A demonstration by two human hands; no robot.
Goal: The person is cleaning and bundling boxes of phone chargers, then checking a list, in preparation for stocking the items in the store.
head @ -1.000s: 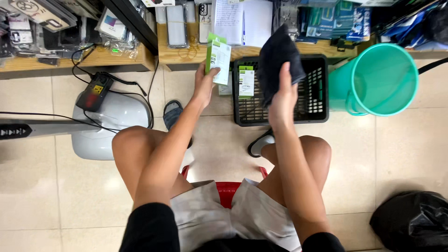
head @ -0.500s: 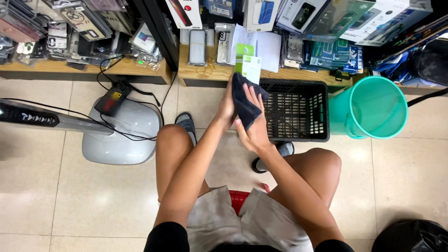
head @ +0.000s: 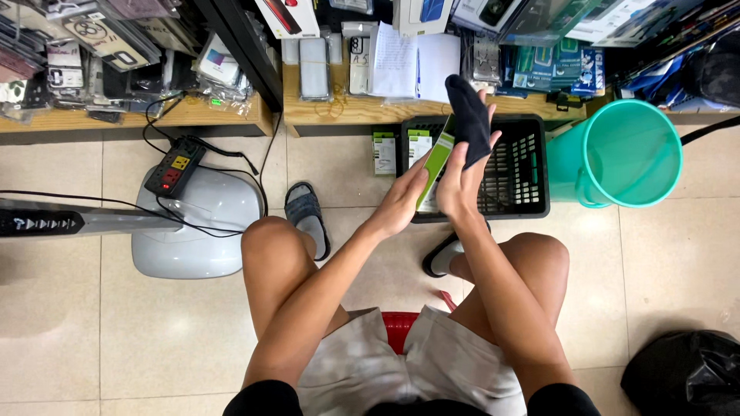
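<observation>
I've got the box (head: 436,160) pinched in my left hand (head: 404,202), right hand (head: 459,179) gripping the cloth (head: 469,119) against it, both above the basket's (head: 539,166) left edge. Looks like wiping; next move prob. needs steady strokes.

Matt dark cloth (head: 469,117), seemingly glossy green carton (head: 435,160), perforated plastic basket (head: 518,166).
</observation>
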